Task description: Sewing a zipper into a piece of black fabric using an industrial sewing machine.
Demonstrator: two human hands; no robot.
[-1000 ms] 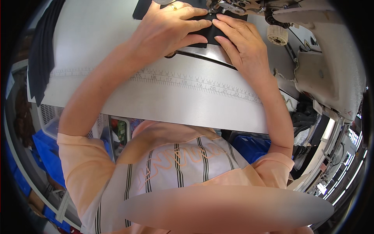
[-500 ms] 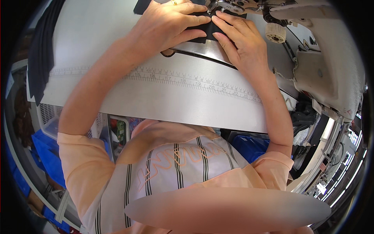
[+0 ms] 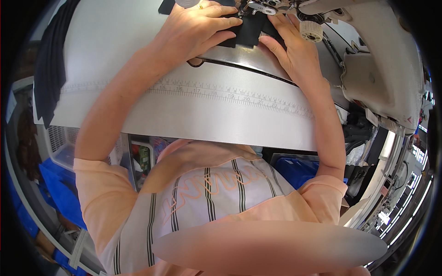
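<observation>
Just under the needle area of a sewing machine (image 3: 384,57), near the top of the view, a piece of black cloth (image 3: 251,31) lies on the pale table (image 3: 184,119), a person's hands on either side of it. The left hand (image 3: 195,28) is open and palm down, fingers stretched toward the presser foot (image 3: 242,10), thumb apart below them; its fingertips rest on the cloth without closing around it. The right hand (image 3: 294,43) is partly open, thumb and fingers apart, touching the cloth's right side; its fingertips are partly hidden near the machine, so any light pinch there cannot be told. A white knob (image 3: 311,31) sits just above the right hand. Ruler markings (image 3: 221,94) run across the table between the forearms. Dark folded cloth (image 3: 51,62) hangs over the table's left end, above a white basket (image 3: 56,145).
</observation>
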